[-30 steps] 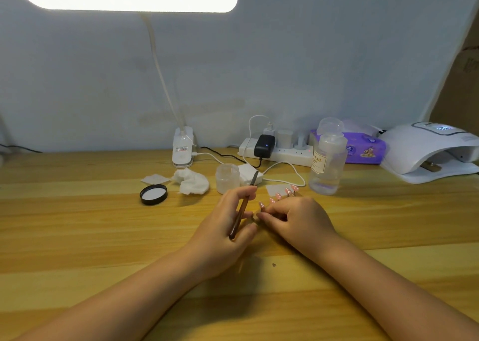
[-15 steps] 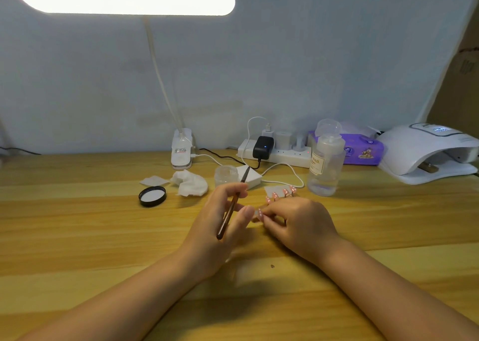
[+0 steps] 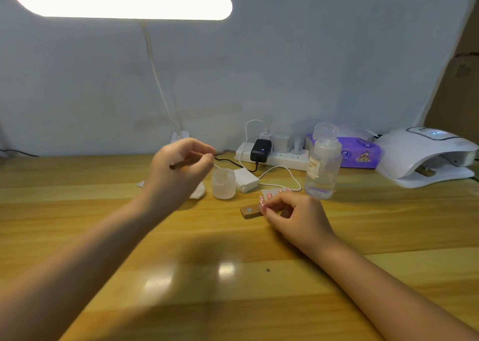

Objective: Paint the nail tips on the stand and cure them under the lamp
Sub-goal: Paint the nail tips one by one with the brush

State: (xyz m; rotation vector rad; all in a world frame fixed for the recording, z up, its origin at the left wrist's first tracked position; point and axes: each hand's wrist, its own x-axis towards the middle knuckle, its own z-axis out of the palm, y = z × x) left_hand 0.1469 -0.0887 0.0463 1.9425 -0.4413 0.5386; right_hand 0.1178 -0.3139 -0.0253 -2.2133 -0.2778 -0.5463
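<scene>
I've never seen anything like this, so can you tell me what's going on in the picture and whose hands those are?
A person wears a camera on the head, so you look down at their own two hands. The left hand holds a thin brown nail brush up in the air. The right hand pinches a little wooden stand carrying pink nail tips on the wooden table. Nearby stand a small frosted jar, a clear bottle and a white curing lamp.

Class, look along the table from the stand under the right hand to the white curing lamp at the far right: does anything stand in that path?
Yes. The clear bottle stands just right of the stand, between it and the curing lamp. The right hand holding the stand would likely have to go around it.
</scene>
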